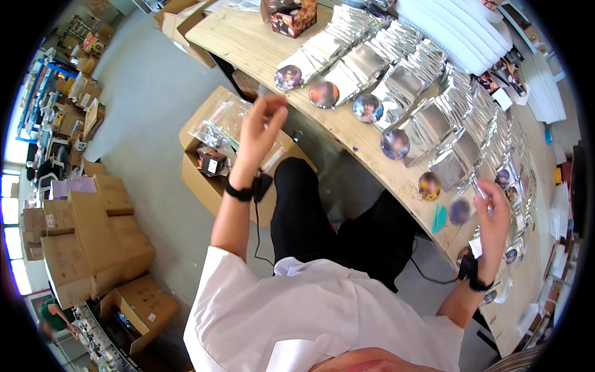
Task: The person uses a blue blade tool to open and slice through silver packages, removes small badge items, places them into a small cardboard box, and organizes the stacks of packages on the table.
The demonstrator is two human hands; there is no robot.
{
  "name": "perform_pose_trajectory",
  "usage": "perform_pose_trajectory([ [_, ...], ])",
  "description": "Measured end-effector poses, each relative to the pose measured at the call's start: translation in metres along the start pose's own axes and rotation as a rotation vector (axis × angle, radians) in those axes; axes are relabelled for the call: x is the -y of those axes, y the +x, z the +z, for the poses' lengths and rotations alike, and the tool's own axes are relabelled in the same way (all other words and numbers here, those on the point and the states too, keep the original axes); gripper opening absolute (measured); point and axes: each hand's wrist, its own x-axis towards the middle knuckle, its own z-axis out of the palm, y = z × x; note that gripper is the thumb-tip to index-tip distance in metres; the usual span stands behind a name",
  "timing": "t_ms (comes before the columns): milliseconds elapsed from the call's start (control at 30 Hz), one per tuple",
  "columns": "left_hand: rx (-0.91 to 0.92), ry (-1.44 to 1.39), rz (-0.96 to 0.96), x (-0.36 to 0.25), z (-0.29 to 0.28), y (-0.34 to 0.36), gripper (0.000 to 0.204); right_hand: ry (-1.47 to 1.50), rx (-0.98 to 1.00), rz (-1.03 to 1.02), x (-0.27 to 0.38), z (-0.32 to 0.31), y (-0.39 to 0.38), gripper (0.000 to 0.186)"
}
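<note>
My left hand hovers by the table's front edge, above an open carton, its fingers loosely bent and apart from the thumb. I see nothing in it. My right hand, at the right of the table, pinches the edge of a silver foil packet; its fingertips are partly hidden. Rows of silver foil packets overlap across the table. Round picture badges lie at the near ends of the rows, among them a blue one, a yellow one and a purple one beside my right hand.
A small teal piece lies near the edge of the wooden table. The open carton by my left leg holds clear bags and small dark boxes. A printed box and white padded sheets stand farther back. Stacked cartons fill the left.
</note>
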Motion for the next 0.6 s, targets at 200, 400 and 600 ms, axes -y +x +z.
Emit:
perform_pose_trajectory([
  [200,-0.159,0.551,0.361,-0.001,-0.052,0.183,0.049,0.194,0.014,0.061,0.012,0.025,-0.069,0.03],
  [400,-0.135,1.083,0.338,0.019,-0.024,0.312,0.078,0.27,0.019,0.184,0.018,0.043,-0.108,0.027],
  [600,0.125,1.078,0.156,0.041,-0.039,0.365,0.058,0.37,-0.04,0.267,0.016,0.048,-0.127,0.024],
])
